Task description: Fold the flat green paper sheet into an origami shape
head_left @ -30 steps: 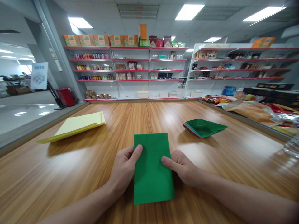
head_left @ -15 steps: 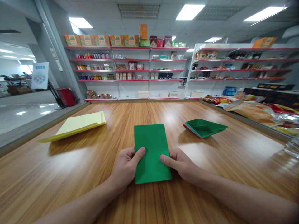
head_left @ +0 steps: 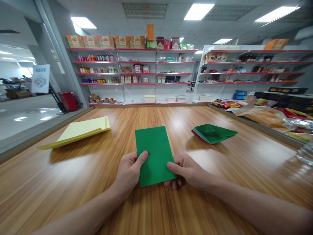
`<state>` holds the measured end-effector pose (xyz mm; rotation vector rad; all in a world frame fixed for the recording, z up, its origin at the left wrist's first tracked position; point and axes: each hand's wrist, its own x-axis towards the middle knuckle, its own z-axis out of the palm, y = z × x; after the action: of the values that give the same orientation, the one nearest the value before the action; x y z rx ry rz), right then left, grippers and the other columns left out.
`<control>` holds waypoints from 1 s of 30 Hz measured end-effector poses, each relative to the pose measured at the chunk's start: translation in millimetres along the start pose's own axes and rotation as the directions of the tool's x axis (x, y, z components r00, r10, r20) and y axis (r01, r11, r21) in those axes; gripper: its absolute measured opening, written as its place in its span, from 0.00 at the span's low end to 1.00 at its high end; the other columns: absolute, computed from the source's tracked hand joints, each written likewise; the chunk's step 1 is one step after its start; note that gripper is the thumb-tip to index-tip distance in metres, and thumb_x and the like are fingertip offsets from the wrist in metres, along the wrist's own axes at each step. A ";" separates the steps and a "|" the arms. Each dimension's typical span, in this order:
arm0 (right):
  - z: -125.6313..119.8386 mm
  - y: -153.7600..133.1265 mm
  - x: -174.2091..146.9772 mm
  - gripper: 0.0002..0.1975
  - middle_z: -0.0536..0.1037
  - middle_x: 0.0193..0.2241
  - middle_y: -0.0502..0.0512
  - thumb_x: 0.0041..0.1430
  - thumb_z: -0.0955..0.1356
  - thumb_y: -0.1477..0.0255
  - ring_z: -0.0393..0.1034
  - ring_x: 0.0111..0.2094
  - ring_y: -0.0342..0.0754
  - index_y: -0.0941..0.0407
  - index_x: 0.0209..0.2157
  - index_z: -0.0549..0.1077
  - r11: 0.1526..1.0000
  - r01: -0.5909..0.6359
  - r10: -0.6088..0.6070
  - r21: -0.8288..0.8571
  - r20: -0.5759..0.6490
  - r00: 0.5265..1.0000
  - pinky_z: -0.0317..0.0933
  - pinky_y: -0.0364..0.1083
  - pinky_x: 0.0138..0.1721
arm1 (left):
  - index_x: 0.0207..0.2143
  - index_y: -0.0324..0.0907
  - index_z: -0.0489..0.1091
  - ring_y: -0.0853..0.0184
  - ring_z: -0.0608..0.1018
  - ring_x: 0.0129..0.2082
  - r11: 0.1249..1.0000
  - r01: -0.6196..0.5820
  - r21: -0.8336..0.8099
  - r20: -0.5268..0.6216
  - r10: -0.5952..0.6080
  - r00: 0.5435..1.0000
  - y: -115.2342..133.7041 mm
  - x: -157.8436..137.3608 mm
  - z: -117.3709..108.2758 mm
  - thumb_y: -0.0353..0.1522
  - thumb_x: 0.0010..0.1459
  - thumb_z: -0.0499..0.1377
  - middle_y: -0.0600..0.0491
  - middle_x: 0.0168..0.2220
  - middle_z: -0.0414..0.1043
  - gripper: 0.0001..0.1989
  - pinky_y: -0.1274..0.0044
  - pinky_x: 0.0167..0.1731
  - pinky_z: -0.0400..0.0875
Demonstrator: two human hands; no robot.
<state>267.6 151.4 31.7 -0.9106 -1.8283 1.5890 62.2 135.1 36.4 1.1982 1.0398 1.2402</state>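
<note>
A plain green paper rectangle [head_left: 156,156], either a card or an envelope seen from its plain side, is held up over the wooden table in front of me. My left hand [head_left: 130,169] grips its left edge, thumb on the front. On the lower right edge my right hand [head_left: 182,170] pinches it, some fingertips showing beneath. Left of the hands lies a pale yellow folded paper piece [head_left: 84,126] with a raised edge. To the right rests a stack of folded coloured papers [head_left: 214,133], green uppermost, with red and blue edges showing.
The wooden table [head_left: 117,130] has a raised rim. Bagged snacks [head_left: 264,116] and dark boxes [head_left: 288,99] lie along its right side, near a clear container [head_left: 305,153]. Stocked shelves [head_left: 137,73] stand beyond; a red case [head_left: 68,101] is on the floor at left.
The green paper rectangle has tilted anticlockwise and shifted slightly left and up. Fingertips of my right hand now show below its lower edge. The other papers lie as before.
</note>
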 end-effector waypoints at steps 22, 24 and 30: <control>-5.4 8.1 3.9 0.24 0.72 0.11 0.51 0.54 0.67 0.52 0.59 0.09 0.37 0.60 0.23 0.68 0.988 -0.048 0.084 0.146 -0.255 0.963 0.46 0.36 0.10 | 0.18 0.36 0.69 0.72 0.68 0.16 0.988 0.033 0.151 0.285 -0.076 0.956 2.7 7.1 -5.5 0.46 0.59 0.54 0.49 0.13 0.72 0.25 0.81 0.22 0.57; -5.5 8.6 4.5 0.24 0.72 0.11 0.50 0.54 0.67 0.52 0.59 0.10 0.37 0.60 0.24 0.68 0.986 -0.044 0.084 0.160 -0.250 0.965 0.47 0.36 0.11 | 0.20 0.35 0.71 0.72 0.69 0.18 0.992 0.035 0.117 0.280 -0.067 0.958 2.4 7.5 -5.8 0.45 0.58 0.56 0.49 0.14 0.73 0.24 0.81 0.24 0.60; -5.7 9.9 6.0 0.24 0.72 0.12 0.51 0.55 0.66 0.52 0.58 0.10 0.37 0.60 0.23 0.67 0.987 0.005 0.043 0.160 -0.291 0.956 0.46 0.36 0.10 | 0.33 0.35 0.74 0.68 0.74 0.22 0.989 0.142 -0.050 0.309 -0.120 0.944 2.0 8.4 -5.9 0.45 0.52 0.62 0.46 0.27 0.77 0.19 0.81 0.19 0.65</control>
<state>269.6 160.3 22.7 -1.0315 -1.4697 1.4952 56.8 143.9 38.2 1.2005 0.8245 0.9447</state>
